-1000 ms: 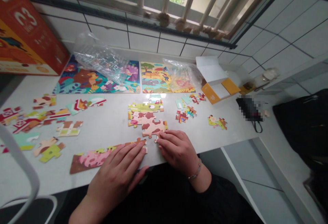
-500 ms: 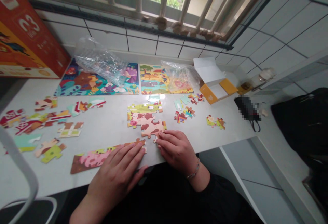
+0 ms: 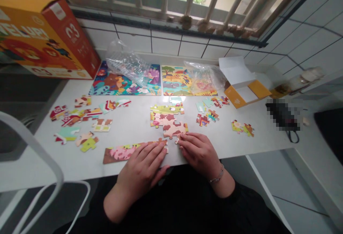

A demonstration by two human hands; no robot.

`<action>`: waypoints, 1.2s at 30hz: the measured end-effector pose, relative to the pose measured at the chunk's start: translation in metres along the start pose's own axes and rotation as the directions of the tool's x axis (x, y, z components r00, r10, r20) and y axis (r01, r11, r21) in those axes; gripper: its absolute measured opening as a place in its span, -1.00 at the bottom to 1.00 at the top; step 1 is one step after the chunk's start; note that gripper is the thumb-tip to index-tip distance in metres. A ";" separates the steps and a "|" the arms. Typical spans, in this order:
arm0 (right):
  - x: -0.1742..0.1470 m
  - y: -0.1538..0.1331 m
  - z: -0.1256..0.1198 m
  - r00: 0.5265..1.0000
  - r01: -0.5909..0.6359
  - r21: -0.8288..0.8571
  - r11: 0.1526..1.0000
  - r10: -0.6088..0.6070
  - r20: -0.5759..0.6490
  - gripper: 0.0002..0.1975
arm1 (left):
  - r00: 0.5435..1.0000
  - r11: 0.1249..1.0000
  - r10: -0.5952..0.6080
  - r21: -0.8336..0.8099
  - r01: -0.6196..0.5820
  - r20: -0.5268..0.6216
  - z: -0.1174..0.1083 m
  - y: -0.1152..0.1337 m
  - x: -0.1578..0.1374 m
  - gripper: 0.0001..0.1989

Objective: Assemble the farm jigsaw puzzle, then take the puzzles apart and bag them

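Observation:
My left hand (image 3: 146, 166) lies flat, fingers out, over the right end of a joined puzzle strip (image 3: 120, 153) with a pink spotted pig on it. My right hand (image 3: 198, 150) is closed on a puzzle piece (image 3: 177, 140), mostly hidden beneath its fingers. That piece is at the lower edge of a joined cow section (image 3: 171, 123), and I cannot tell whether the two interlock. Above the cow, a green row with sheep (image 3: 167, 109) is attached. Between the pig strip and the cow section there is a small gap.
Loose puzzle pieces (image 3: 71, 118) spread on the left, others (image 3: 207, 114) on the right, and a small cluster (image 3: 242, 128) farther right. Behind stand two picture sheets (image 3: 103, 87) under plastic bags (image 3: 125, 62), an open yellow box (image 3: 242, 96) and a large orange box (image 3: 53, 44).
The camera view has turned left, so everything appears shifted to the right. Both hands keep their places on the puzzle, with little visible movement.

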State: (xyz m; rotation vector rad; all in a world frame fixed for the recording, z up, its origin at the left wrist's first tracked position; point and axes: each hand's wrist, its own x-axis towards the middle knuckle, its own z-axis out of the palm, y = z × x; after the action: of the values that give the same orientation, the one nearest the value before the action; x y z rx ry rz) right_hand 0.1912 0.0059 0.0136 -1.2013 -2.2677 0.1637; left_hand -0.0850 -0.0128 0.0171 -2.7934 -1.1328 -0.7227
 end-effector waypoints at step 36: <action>-0.003 0.001 0.000 1.000 0.024 -0.010 1.000 -0.024 0.017 -0.69 | 1.000 0.998 -0.016 -0.053 0.015 -0.007 -0.001 0.003 -0.006 -0.60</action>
State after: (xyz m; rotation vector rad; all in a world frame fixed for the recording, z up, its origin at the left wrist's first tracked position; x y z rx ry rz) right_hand 0.1935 0.0040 0.0122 -1.1816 -2.2995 0.1534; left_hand -0.0870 -0.0196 0.0153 -2.8256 -1.1524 -0.7748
